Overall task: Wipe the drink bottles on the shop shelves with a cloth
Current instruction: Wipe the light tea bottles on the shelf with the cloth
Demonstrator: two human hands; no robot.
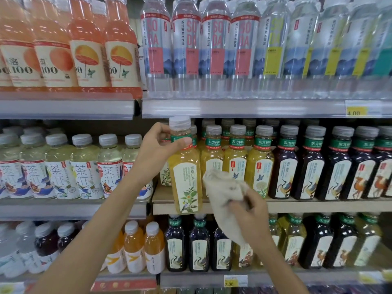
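Observation:
My left hand grips the green neck band of a yellow tea bottle with a white flower label, holding it out in front of the middle shelf. My right hand holds a bunched beige cloth against the bottle's right side, low on the label. The cloth's tail hangs down behind my right wrist. More yellow tea bottles stand in the row just behind the cloth.
Dark tea bottles fill the middle shelf to the right, pale tea bottles the left bay. Soda water bottles and orange juice bottles stand on the shelf above. Dark and orange bottles crowd the lower shelf.

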